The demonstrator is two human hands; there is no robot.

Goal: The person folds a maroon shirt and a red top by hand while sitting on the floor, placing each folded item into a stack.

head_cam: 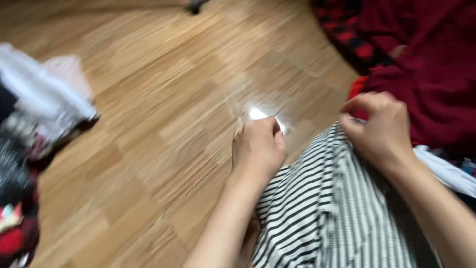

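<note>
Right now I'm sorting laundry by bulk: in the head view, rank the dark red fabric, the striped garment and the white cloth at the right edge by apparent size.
1. Dark red fabric and striped garment: similar, both cropped, unranked.
2. White cloth: smallest, mostly hidden.
</note>
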